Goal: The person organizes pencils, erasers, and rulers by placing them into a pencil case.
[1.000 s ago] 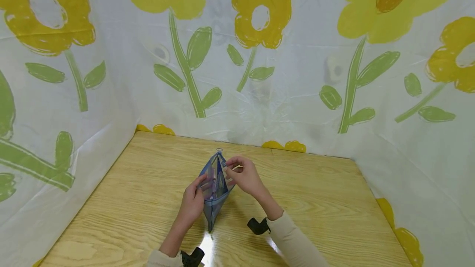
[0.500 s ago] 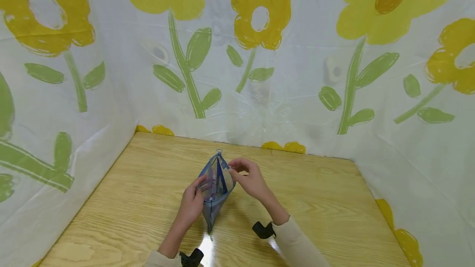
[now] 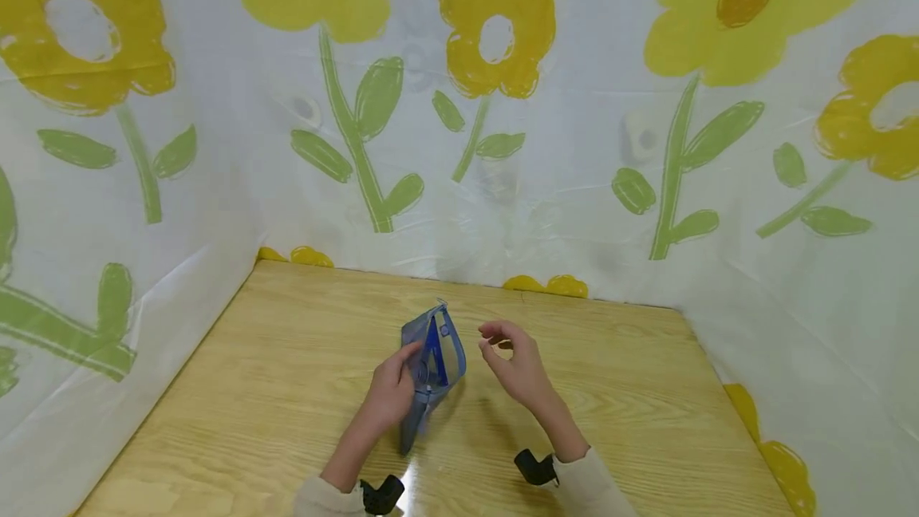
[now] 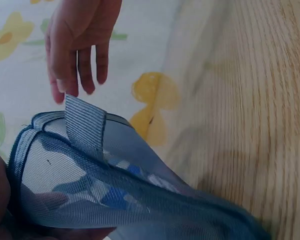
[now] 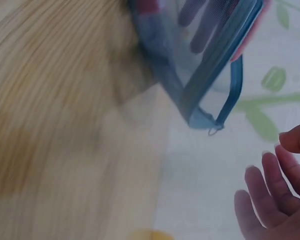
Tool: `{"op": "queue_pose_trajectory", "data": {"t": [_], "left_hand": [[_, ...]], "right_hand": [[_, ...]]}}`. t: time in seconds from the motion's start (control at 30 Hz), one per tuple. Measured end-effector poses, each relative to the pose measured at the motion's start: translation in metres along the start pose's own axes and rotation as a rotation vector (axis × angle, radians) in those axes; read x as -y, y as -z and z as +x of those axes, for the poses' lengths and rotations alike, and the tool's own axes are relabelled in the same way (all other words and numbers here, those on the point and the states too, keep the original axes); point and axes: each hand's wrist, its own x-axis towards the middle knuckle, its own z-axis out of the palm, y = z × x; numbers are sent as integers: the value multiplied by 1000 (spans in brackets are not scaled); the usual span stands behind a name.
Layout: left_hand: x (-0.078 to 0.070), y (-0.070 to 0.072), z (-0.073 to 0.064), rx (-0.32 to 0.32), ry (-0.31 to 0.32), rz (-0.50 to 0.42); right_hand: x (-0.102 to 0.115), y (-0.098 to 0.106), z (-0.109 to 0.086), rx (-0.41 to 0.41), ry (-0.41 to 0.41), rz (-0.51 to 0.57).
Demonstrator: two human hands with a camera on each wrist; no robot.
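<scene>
A blue mesh zipper pouch [image 3: 415,332] is unzipped and tilted over the table in the head view. My left hand [image 3: 391,393] grips its left side, thumb at the mouth and other fingers behind the mesh. Inside the mouth shows a blue, straight-edged, narrow thing [image 3: 435,349]. Through the mesh [image 4: 55,165] in the left wrist view, blue and white shapes appear, with a ribbed fabric tab [image 4: 85,125] at the seam. My right hand [image 3: 522,365] hovers to the pouch's right, apart from it, fingers loosely bent and holding nothing. A small ring [image 5: 215,131] hangs at the zipper's end.
The wooden table [image 3: 632,389] lies under both hands. A white cloth with yellow flowers [image 3: 574,182] walls off its back and both sides. Black camera mounts [image 3: 534,467] sit at the wrists by the sleeves.
My right hand has let go of the pouch's right edge and drawn away to the right. My left hand has shifted rightward and turned the pouch, whose mouth now faces more to the right.
</scene>
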Motion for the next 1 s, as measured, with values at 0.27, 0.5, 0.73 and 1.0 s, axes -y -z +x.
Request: {"op": "queue_pose_trajectory", "data": {"t": [0.27, 0.5, 0.73, 1.0], "left_hand": [[-9, -16, 3, 147, -23, 66], [-14, -25, 0, 281, -114, 223], [-10, -11, -7, 338, -115, 198], [8, 22, -7, 112, -188, 487]], "right_hand": [[-24, 15, -15, 14, -1, -339], [-35, 30, -28, 42, -23, -619], [-40, 39, -44, 35, 6, -745], [-46, 49, -58, 73, -116, -723]]}}
